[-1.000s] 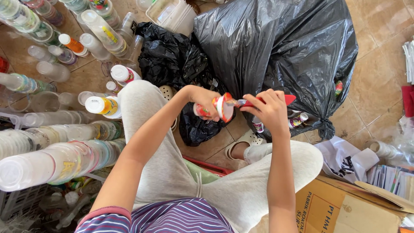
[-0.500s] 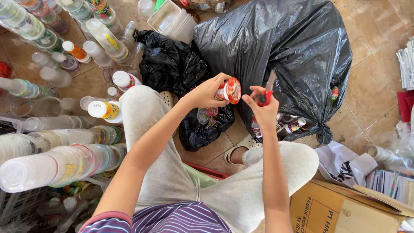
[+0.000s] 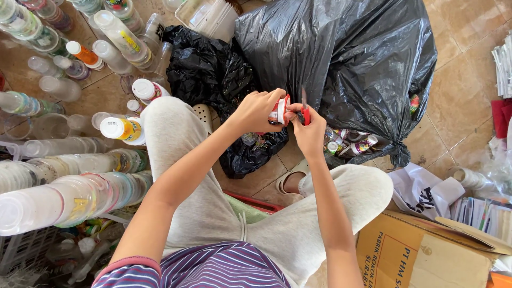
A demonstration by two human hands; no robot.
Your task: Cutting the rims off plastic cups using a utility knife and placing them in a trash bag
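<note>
While the left hand (image 3: 256, 109) grips a small red-and-white container (image 3: 279, 110) above the knees, fingers closed around it, the right hand (image 3: 311, 130) sits just to its right, closed on a red-handled cutter (image 3: 304, 113) whose blade points up and away. Container touches the cutter side; its long axis runs roughly left-right toward the blade. Both forearms reach forward, wrists bent in, over a black bag (image 3: 341, 58) on the floor

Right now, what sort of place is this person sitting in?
Probably an informal sorting spot for used plastic, on a tiled floor: nested stacks of clear cups lie on one side, loose bottles lie around, and a full black rubbish bag stands ahead.
</note>
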